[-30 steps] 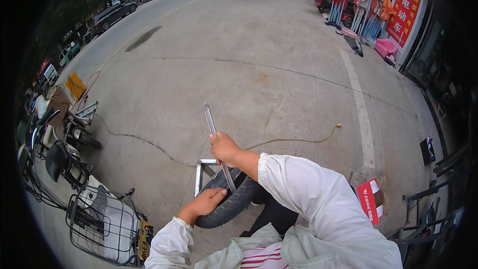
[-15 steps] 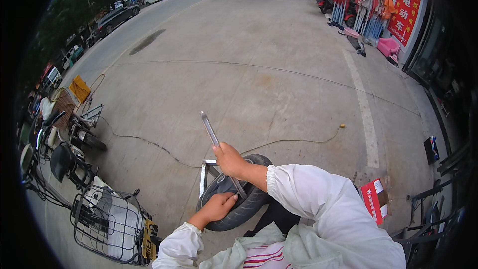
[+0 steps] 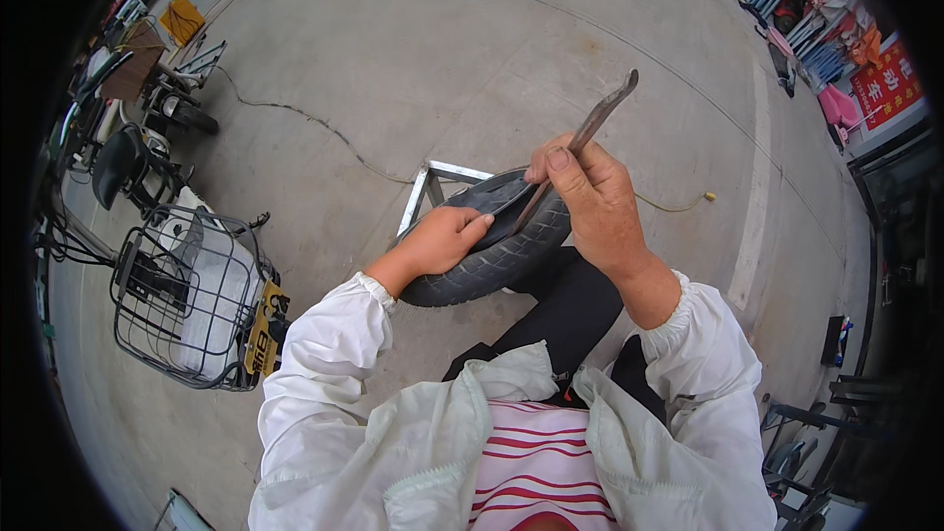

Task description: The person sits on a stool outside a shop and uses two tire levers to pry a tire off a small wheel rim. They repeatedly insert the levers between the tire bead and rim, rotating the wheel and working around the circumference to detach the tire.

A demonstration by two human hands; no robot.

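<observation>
A black tyre (image 3: 477,278) leans at a tilt against a square metal frame (image 3: 456,173) in front of my knees. My left hand (image 3: 433,242) is closed on the tyre's near left edge, its thumb lying over the sidewall. In my right hand (image 3: 608,211) is a tyre lever (image 3: 606,114), gripped partway along its length. The lever slants up to the right, and its lower end reaches the tyre's inner edge, where the exact contact cannot be made out.
A bicycle-style wire basket (image 3: 192,300) on a parked scooter stands at the left. A thin hose (image 3: 315,118) runs over the concrete behind the frame and ends at a yellow tip (image 3: 709,197). Folded umbrellas and a pink chair (image 3: 839,108) line the right side.
My right hand has swung right and back toward me, tilting the lever from leaning left to leaning right. My left hand stays on the tyre. The view has tipped downward.
</observation>
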